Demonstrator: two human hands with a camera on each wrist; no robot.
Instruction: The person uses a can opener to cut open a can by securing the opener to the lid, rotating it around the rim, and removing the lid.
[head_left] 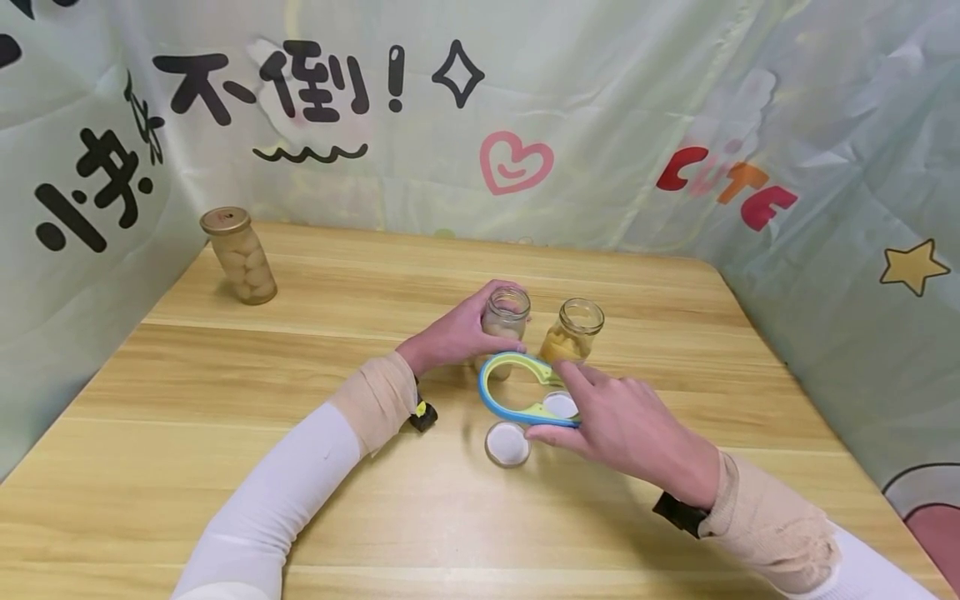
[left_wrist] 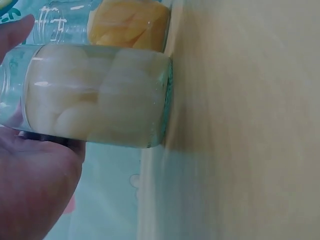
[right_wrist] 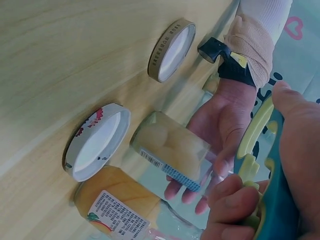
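Observation:
My left hand (head_left: 453, 333) holds an uncapped glass jar (head_left: 507, 321) upright on the table, thumb on the near side and fingers round the far side. Pale, rounded fruit pieces fill its lower part, as the left wrist view shows. In my right hand (head_left: 630, 425) is a blue and yellow-green jar opener (head_left: 484, 393), its curved end in front of the jar and above the table. Beside the held jar stands a second open jar (head_left: 568, 343) with orange-yellow fruit pieces. One lid (head_left: 507, 446) lies inside up near me; another lid (head_left: 558, 406) shows partly through the opener.
A capped jar of pale round fruit (head_left: 243, 262) stands at the table's far left. Printed cloth (head_left: 420, 183) hangs behind and at both sides of the wooden table (head_left: 360, 517). Both wrists wear black camera straps over wrapped bandages.

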